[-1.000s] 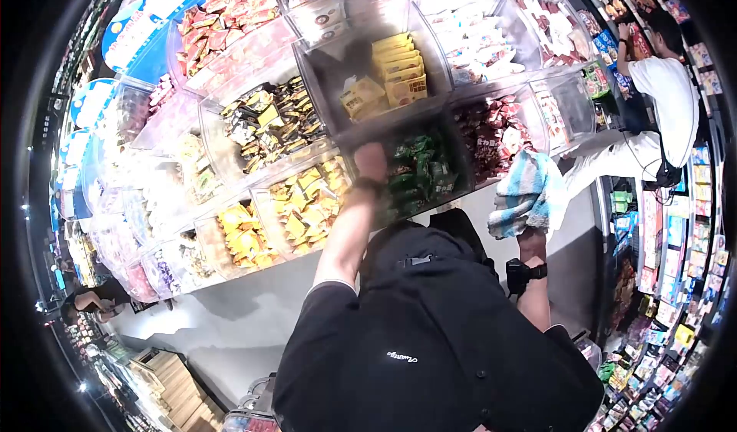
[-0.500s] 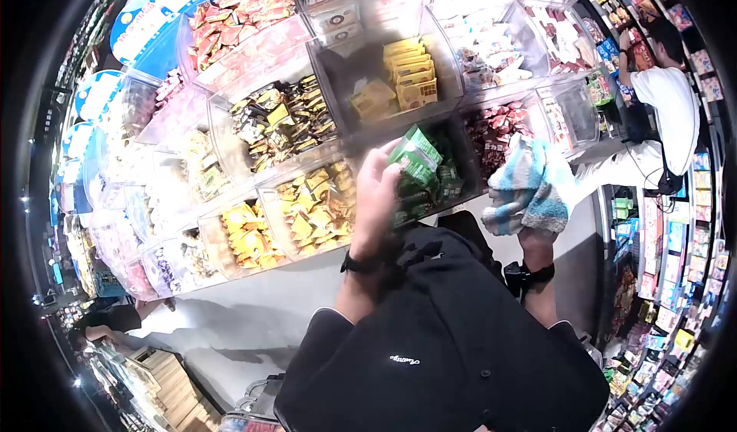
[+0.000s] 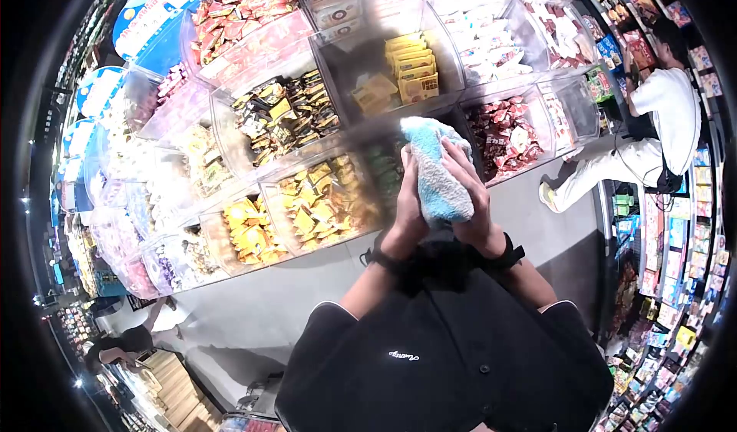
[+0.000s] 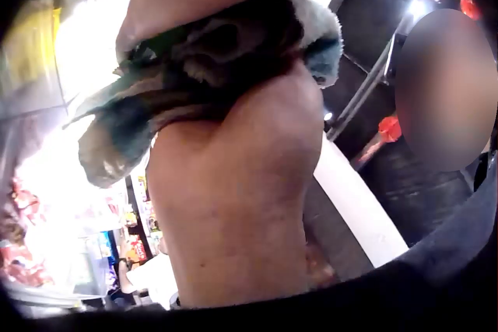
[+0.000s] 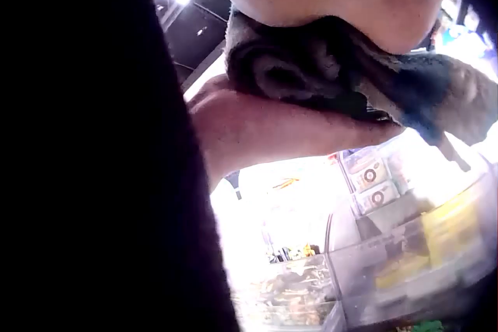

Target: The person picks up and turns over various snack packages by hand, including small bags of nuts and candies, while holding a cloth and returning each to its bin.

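Observation:
Both hands grip a folded blue-and-white fuzzy towel (image 3: 434, 175), held up in front of the chest and over the front of the bins. My left hand (image 3: 410, 205) presses its left side. My right hand (image 3: 474, 198) wraps the right side, fingers over the top. In the left wrist view the towel (image 4: 124, 133) is bunched between the two palms, with a dark green edge showing in its folds; most of what lies inside is hidden. Below the hands, a bin of green packets (image 3: 386, 171) is largely covered from sight.
Clear plastic bins hold yellow packets (image 3: 315, 201), black-and-gold packets (image 3: 284, 117), yellow boxes (image 3: 413, 67) and red packets (image 3: 503, 132). Another person (image 3: 664, 98) stands at the right-hand shelves. Grey floor (image 3: 253, 309) lies in front of the bins.
My left hand has lifted a green packet out of its bin. The right hand has brought the towel inward from the right, and both hands now hold the towel, with the packet out of sight.

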A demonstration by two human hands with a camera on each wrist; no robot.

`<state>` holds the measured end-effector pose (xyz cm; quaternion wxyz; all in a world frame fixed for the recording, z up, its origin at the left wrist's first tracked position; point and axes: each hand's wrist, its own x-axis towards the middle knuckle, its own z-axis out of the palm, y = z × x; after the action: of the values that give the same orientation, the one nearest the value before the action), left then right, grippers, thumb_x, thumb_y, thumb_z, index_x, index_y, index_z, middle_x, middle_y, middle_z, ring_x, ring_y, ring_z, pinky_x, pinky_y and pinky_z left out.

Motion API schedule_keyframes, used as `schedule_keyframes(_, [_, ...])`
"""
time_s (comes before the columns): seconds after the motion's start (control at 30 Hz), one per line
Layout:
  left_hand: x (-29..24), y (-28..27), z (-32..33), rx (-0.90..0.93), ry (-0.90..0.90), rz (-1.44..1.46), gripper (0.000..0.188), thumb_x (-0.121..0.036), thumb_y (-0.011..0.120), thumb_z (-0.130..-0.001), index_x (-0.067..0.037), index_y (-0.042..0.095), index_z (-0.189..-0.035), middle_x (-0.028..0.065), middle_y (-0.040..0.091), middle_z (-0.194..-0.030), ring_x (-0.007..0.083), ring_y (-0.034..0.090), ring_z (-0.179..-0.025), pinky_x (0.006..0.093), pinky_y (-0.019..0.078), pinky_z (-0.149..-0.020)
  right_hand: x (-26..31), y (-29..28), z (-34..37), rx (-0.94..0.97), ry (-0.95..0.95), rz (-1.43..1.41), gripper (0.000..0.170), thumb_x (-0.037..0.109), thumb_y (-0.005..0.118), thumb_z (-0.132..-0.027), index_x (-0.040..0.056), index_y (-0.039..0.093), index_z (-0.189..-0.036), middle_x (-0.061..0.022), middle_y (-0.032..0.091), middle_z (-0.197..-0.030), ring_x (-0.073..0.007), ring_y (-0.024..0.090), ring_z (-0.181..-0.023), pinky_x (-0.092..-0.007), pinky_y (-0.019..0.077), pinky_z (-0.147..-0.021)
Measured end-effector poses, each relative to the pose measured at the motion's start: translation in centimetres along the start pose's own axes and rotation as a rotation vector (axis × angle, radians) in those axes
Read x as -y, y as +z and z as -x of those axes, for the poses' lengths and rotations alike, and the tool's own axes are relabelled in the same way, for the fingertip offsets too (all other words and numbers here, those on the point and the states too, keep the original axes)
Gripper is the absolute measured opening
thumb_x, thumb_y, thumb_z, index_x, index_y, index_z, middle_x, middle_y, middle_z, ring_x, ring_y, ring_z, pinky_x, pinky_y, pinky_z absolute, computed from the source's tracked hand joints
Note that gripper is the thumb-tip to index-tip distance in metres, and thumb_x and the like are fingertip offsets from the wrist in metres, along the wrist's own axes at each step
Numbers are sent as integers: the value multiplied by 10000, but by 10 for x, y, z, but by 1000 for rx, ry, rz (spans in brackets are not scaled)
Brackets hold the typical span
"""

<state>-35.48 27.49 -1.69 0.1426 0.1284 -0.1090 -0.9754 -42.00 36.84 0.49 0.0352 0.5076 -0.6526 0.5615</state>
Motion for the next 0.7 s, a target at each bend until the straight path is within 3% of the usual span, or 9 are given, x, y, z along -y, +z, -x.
schedule_keyframes(0.13, [-6,10,15,52,-79,64,589,-457,332,-978,-61,289,-1412,107,440,-1348,237,442,-1233,365,392,-1010,4,-10,-5,92,-183,152,478,210,625,-801,-8,511,-1210,-241,528,-1244,-421,471,-1207,-533,333,-1025])
schedule_keyframes(0.2, [-11,19,15,59,-120,21,571,-434,347,-981,-62,278,-1409,99,443,-1334,229,455,-1214,368,396,-1004,-7,-11,-5,31,-112,101,467,209,623,-816,-7,507,-1214,-235,534,-1238,-408,484,-1198,-510,353,-1018])
schedule_keyframes(0.23, [-1,7,11,74,48,-235,544,-343,424,-975,-55,250,-1403,96,439,-1311,219,473,-1181,369,401,-993,-9,-12,-7,-27,-44,64,448,170,615,-827,-23,498,-1214,-228,544,-1227,-399,507,-1174,-488,383,-1000])
schedule_keyframes(0.3, [0,9,10,141,187,-487,517,-175,522,-932,-46,272,-1366,102,438,-1290,206,490,-1142,352,416,-965,-12,-14,-4,-39,162,-21,441,62,578,-815,-45,481,-1232,-226,554,-1217,-372,541,-1135,-428,412,-983])
schedule_keyframes(0.33, [-1,12,8,54,61,-286,508,-125,546,-914,-43,298,-1349,108,445,-1286,203,493,-1135,344,424,-954,-15,-17,0,-31,268,-31,441,40,563,-810,-43,482,-1235,-224,556,-1217,-359,547,-1130,-407,418,-978])
schedule_keyframes(0.5, [-3,14,9,16,75,-289,418,-41,551,-889,-19,399,-1277,100,529,-1197,182,537,-1077,321,447,-916,-35,-20,29,-281,580,-487,322,142,488,-916,-42,517,-1180,-112,586,-1117,-207,563,-1032,-340,462,-862])
schedule_keyframes(0.57, [-10,23,18,-79,54,-296,368,-28,539,-893,-5,438,-1246,93,562,-1153,178,559,-1051,311,455,-907,-41,-23,40,-289,560,-583,293,189,475,-936,-20,525,-1136,-99,595,-1050,-186,575,-970,-318,475,-817])
schedule_keyframes(0.63, [-14,34,18,38,137,-290,432,-23,546,-890,-12,387,-1293,103,555,-1162,178,554,-1062,319,456,-920,-35,-29,40,-132,538,-506,280,232,456,-951,3,535,-1092,-72,599,-979,-167,580,-891,-293,485,-778])
schedule_keyframes(0.7, [-17,45,20,76,193,-383,493,-22,568,-881,-31,354,-1325,105,554,-1162,168,556,-1056,308,461,-916,-23,-34,38,-107,561,-342,261,183,497,-935,8,521,-1127,-72,597,-1003,-171,575,-895,-302,488,-796])
